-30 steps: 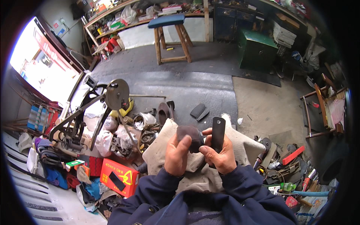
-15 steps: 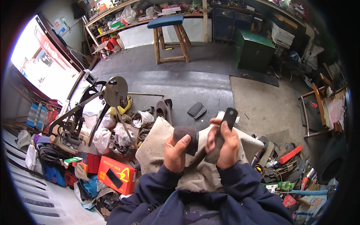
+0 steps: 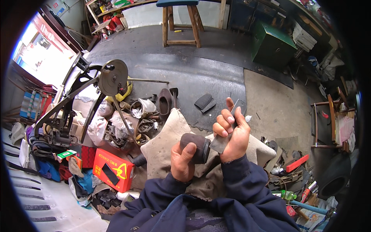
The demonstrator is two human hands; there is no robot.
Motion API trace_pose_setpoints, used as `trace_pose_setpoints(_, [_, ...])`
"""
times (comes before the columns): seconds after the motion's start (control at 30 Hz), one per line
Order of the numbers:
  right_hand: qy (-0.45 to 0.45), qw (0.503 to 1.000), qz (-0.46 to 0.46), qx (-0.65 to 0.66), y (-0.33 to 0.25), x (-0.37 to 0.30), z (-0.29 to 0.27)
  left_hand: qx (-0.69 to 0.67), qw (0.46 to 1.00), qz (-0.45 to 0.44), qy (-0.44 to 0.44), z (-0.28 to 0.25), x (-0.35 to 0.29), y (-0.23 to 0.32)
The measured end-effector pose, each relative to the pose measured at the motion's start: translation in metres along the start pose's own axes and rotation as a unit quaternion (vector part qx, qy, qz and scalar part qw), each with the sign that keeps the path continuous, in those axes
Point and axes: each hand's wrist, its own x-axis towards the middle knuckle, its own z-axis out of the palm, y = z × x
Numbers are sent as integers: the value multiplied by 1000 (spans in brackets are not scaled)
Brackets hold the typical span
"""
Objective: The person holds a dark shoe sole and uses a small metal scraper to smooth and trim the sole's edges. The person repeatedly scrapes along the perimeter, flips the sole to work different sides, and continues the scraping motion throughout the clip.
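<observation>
My left hand (image 3: 181,165) grips a dark brown shoe (image 3: 191,142), thumb across its upper, with the black heel end facing right. Only that end shows clearly; the rest is hidden by the hand and sleeve. A flat grey cobbler's knife (image 3: 221,143) is in my right hand (image 3: 236,136), its thumb and fingers closed around the middle. The knife's lower left end lies right beside the shoe's heel; whether they touch, I cannot tell. Beneath both hands a stained beige cloth (image 3: 164,135) covers my lap.
A hand-cranked shoe-repair machine (image 3: 113,77) stands left, above bags and tins. A brown shoe (image 3: 165,101) and black rubber pieces (image 3: 205,103) lie ahead. On the left, a phone (image 3: 110,174) rests on a red box (image 3: 123,181). Scraps and tools (image 3: 288,179) crowd the right side.
My right hand has turned the knife and raised it slightly, bringing its lower end to the heel. The shoe has tilted in my left hand. The whole view has shifted downward.
</observation>
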Motion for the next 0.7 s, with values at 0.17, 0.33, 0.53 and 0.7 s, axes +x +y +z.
trace_pose_setpoints(0.17, [13,1000,6,19,4,10,-2,-9,1000,-24,-10,-4,10,-2])
trace_pose_setpoints(0.33, [31,999,-1,25,5,15,-4,-15,998,-59,-19,-7,15,-1])
trace_pose_setpoints(0.53, [48,998,12,36,5,13,-2,-4,999,-51,-15,-8,15,-1])
trace_pose_setpoints(0.7, [38,999,15,34,2,12,-2,-6,999,-35,-17,-7,15,-1])
